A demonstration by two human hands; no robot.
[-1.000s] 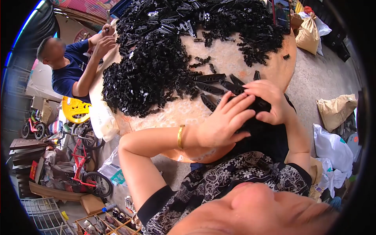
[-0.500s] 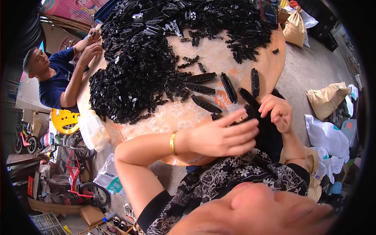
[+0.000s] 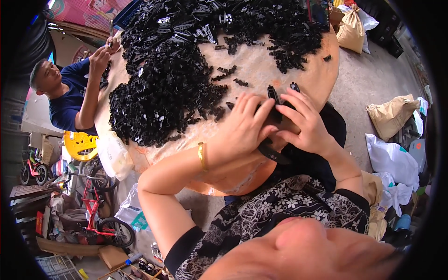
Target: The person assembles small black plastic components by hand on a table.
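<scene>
Both hands are close together at the near edge of the round table, gathered about several long black plastic pieces that look like hair-clip halves. My left hand (image 3: 245, 123) bends its fingers and thumb round some of them. One dark curved piece (image 3: 273, 155) sticks out below its thumb. Facing it, my right hand (image 3: 305, 122) curls its fingers and thumb against the same group. A ribbed black piece (image 3: 272, 94) stands out between the fingertips, and another tip (image 3: 295, 87) shows past the right fingers. My hands hide most of the group.
A large heap of small black plastic parts (image 3: 154, 93) covers the table's left and far side. A few loose ones (image 3: 225, 73) lie on the patterned tablecloth (image 3: 254, 58). A phone-like screen (image 3: 318, 14) stands at the far right. Across the left edge, a person (image 3: 70, 93) handles something small.
Both hands have moved forward and up over the table and closed round the long pieces, which lay spread out there before. The other person's hands have risen slightly.
</scene>
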